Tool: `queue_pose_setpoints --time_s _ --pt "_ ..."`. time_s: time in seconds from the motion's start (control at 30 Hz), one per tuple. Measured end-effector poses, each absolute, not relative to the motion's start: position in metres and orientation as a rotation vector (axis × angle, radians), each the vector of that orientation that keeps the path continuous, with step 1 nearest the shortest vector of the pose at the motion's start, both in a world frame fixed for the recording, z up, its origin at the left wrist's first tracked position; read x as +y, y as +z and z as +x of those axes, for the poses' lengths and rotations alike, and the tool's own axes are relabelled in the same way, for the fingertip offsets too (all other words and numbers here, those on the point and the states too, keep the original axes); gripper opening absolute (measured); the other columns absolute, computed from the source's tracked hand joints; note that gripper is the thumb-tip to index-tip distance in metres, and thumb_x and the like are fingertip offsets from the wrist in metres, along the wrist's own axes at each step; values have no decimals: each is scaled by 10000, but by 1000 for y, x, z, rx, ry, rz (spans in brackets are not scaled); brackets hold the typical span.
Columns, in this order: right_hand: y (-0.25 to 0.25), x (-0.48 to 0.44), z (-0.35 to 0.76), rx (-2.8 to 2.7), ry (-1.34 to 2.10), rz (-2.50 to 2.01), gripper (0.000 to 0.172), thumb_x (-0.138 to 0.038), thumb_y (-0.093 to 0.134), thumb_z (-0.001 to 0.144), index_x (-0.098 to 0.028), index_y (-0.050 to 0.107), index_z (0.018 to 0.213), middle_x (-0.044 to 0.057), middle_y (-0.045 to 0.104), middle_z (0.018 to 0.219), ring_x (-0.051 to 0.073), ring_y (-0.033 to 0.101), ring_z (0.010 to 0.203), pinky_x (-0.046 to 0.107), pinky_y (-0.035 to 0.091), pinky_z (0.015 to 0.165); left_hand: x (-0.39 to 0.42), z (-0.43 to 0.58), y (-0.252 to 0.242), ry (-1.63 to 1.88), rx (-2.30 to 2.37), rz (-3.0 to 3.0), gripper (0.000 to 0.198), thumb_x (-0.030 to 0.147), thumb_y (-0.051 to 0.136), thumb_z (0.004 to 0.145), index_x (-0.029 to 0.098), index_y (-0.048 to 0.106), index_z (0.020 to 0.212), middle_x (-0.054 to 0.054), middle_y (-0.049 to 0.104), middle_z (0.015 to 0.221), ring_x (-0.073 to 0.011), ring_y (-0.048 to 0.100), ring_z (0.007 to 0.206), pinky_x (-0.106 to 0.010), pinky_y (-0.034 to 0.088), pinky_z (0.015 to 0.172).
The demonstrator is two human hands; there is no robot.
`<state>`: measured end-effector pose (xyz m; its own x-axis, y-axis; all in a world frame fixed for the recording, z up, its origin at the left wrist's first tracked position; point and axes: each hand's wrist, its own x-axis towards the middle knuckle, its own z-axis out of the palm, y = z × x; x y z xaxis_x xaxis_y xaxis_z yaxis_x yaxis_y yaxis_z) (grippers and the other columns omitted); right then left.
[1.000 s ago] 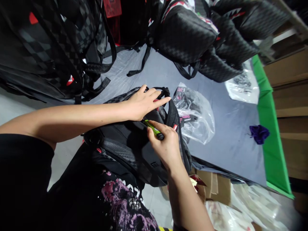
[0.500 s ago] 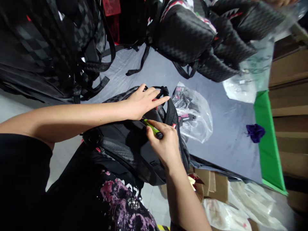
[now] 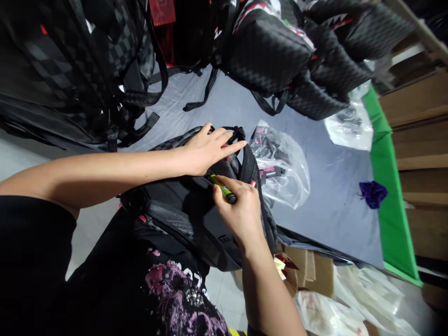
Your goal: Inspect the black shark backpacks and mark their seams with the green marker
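Observation:
A black backpack (image 3: 196,200) with checkered panels lies on its side against my body at the table edge. My left hand (image 3: 206,149) rests on it with the fingers spread. In my right hand (image 3: 245,207) is a slim tool with a green and black handle (image 3: 223,187), gripped between thumb and fingers. Its front end points into the bag's upper opening, beside the heel of my left hand; the tip is hidden. Just right of the backpack sits a clear plastic bag (image 3: 292,172) with dark and pink items inside.
Dark checkered backpacks crowd the left (image 3: 70,84) and the back (image 3: 269,56) of the grey table (image 3: 329,186). Near a green side panel (image 3: 395,205) lies a purple cloth pouch (image 3: 373,194). Cardboard boxes (image 3: 416,140) are stacked at right, with plastic bags (image 3: 329,312) below.
A hand at the top right edge has left the view, and the clear plastic there has gone, uncovering more of the green panel. My hands and the tool stay nearly in place.

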<state>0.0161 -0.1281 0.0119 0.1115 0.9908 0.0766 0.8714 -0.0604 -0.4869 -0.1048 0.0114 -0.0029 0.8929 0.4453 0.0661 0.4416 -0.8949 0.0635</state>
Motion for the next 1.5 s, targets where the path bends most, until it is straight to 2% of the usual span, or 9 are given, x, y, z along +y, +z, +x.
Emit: queue_pose_setpoints --time_s 0.3,0.5,0.63,0.73,0.87,1.0,1.23,1.37,1.5 --pt "13 -129 16 -1795 413 -1971 284 -292 559 873 -208 760 1055 88 791 1047 268 745 972 415 541 920 11 -105 4 41 707 2995 984 262 657 842 210 55 1618 -186 254 1649 -341 270 1511 -525 218 1201" --pt "9 -133 18 -1724 470 -1881 278 -301 579 884 -209 760 1074 82 792 1048 266 754 956 419 552 916 13 -139 21 93 739 2922 1239 300 780 758 314 -137 1592 -171 -83 1696 -374 115 1562 -520 269 1180" --pt "2 -128 7 -1731 535 -1672 269 -273 597 893 -193 753 1097 83 786 1080 252 750 989 393 557 901 12 -153 28 -106 990 2655 1345 385 799 742 297 -274 1548 -222 -170 1668 -422 196 1533 -478 414 1094" --pt "-4 -123 -1 -1702 553 -1644 274 -268 597 895 -193 748 1111 84 785 1085 249 751 986 383 558 900 8 -144 30 -253 1122 2618 1345 360 819 711 296 -209 1574 -245 -129 1670 -457 330 1462 -488 496 1006" --pt "-11 -121 -2 -1664 572 -1674 286 -271 597 893 -186 746 1121 89 788 1067 254 758 939 390 559 878 3 -128 33 -317 1209 2713 1330 305 848 680 281 -109 1604 -289 49 1663 -463 451 1362 -513 532 945" --pt "-13 -122 -2 -1655 537 -1680 287 -271 604 890 -194 742 1130 84 791 1057 249 755 924 398 540 890 5 -128 33 -382 1210 2749 1238 205 773 738 263 -107 1606 -304 107 1647 -443 478 1350 -476 522 955" --pt "-8 -123 5 -1664 582 -1660 307 -286 589 893 -183 748 1136 79 799 988 244 755 830 394 554 853 14 -137 31 -364 1059 2814 1098 140 608 804 317 -129 1597 -233 188 1648 -336 558 1297 -393 518 937" --pt "-5 -121 7 -1669 671 -1622 302 -288 583 893 -181 753 1119 78 795 1031 249 761 858 392 569 862 10 -133 40 -446 1102 2753 1041 127 603 827 286 -60 1615 -249 183 1640 -341 547 1311 -369 514 938" --pt "-5 -114 2 -1651 692 -1641 293 -286 586 892 -201 753 1118 74 792 1051 249 761 892 382 577 869 11 -132 40 -443 1111 2717 1072 114 621 812 305 -67 1611 -224 153 1662 -345 538 1322 -386 514 961"
